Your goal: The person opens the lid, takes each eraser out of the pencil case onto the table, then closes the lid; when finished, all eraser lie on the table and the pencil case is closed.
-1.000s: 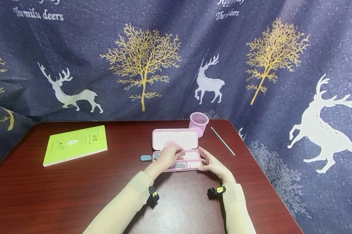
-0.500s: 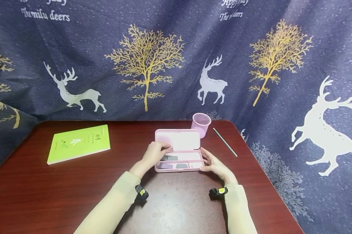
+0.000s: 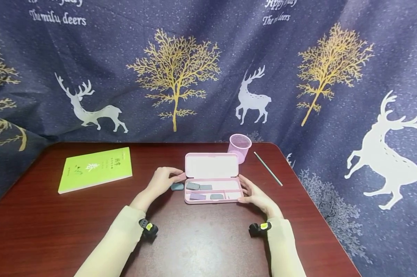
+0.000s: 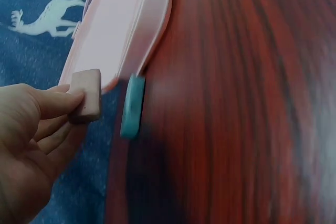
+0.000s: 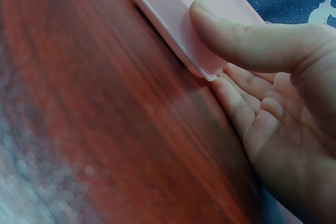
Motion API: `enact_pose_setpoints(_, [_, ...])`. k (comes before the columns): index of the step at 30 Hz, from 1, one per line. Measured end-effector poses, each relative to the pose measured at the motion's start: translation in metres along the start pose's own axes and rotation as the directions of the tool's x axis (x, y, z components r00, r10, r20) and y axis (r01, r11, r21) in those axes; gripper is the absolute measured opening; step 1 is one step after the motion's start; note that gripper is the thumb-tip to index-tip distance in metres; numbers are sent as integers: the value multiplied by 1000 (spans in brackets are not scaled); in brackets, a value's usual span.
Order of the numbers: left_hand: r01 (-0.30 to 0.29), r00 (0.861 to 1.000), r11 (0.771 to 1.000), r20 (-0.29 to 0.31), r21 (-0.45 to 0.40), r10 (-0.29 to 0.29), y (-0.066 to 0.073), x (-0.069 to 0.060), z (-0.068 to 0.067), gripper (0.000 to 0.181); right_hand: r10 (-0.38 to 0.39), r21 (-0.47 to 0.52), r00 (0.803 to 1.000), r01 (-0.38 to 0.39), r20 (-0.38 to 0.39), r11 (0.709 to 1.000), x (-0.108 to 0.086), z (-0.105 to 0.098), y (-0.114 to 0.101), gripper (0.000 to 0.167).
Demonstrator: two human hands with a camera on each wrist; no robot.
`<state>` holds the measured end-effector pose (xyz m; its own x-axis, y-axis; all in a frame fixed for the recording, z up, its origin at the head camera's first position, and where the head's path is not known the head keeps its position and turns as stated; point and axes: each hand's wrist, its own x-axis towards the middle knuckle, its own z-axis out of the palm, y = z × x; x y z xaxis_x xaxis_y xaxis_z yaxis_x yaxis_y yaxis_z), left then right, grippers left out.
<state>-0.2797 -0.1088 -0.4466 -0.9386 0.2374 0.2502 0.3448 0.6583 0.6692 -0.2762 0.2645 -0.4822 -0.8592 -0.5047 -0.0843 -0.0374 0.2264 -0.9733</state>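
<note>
My left hand pinches a small pinkish eraser between thumb and fingers, just left of the pink pencil case. Below that hand, a teal eraser lies on the table beside the case. The case stands with its lid up. Inside are two grey-green blocks in the back compartment, and a purple block and another grey-green block in front. My right hand holds the case's right end. In the right wrist view its thumb reaches over the rim, with the fingers against the outside.
A pink mesh pen cup stands behind the case on the right. Farther right lies a thin green pencil. At the back left is a green book. A patterned curtain hangs behind the brown table.
My left hand has moved left from above the pencil case to beyond its left end, carrying the pinkish eraser. My right hand stays on the case's right end.
</note>
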Motion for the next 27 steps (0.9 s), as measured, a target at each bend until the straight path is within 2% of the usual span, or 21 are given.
enact_pose_setpoints(7, [17, 999, 1000, 34, 25, -18, -21, -9, -19, 25, -1, -15, 1000, 1, 3, 1000, 0, 0, 3, 94])
enact_pose_setpoints(12, [37, 997, 999, 64, 41, -39, -32, -15, -28, 22, -3, -22, 1000, 3, 6, 1000, 3, -2, 4, 94])
enact_pose_setpoints(19, [43, 992, 995, 113, 90, -53, -40, -21, -30, 20, -16, -3, 1000, 16, 14, 1000, 4, -4, 4, 94])
enact_pose_setpoints(27, [63, 979, 995, 188, 82, -78, -40, -23, -28, 19, -14, 2, 1000, 14, 8, 1000, 3, -2, 4, 95])
